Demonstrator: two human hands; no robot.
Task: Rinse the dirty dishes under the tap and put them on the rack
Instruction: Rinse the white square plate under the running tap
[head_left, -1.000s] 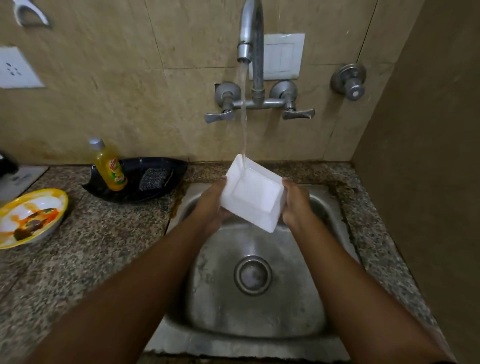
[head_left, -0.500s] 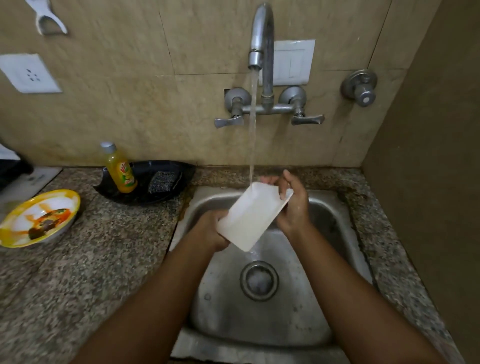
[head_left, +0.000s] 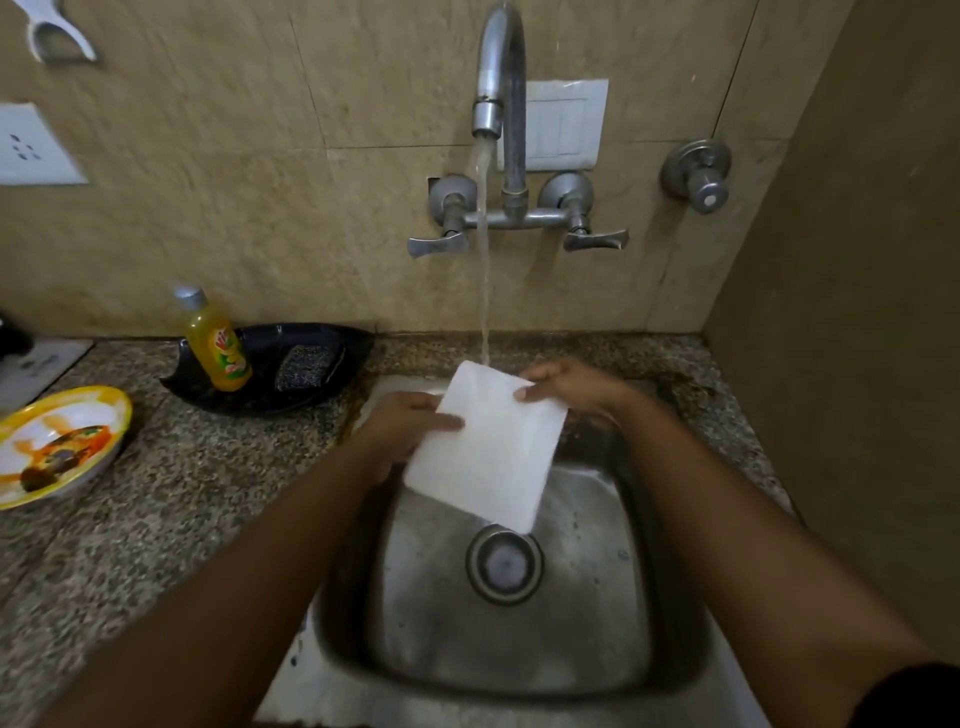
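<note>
A white square dish (head_left: 488, 447) is held over the steel sink (head_left: 587, 597), its flat underside turned up toward me. My left hand (head_left: 405, 421) grips its left edge, thumb on top. My right hand (head_left: 571, 389) pinches its far right corner. Water runs from the tap (head_left: 496, 88) and strikes the dish's far edge. A dirty yellow-rimmed plate (head_left: 57, 447) with food remains lies on the counter at the far left. No rack is in view.
A black tray (head_left: 270, 364) behind the sink's left corner holds a yellow dish-soap bottle (head_left: 218, 343) and a scrub pad (head_left: 306, 364). The granite counter (head_left: 182, 493) stretches left. A brown wall (head_left: 857, 312) closes in on the right. The tap's handles (head_left: 436, 244) stick out from the tiled wall.
The dish has been turned over from open side up to underside up and tipped flatter under the stream. My right hand shifted to its far corner.
</note>
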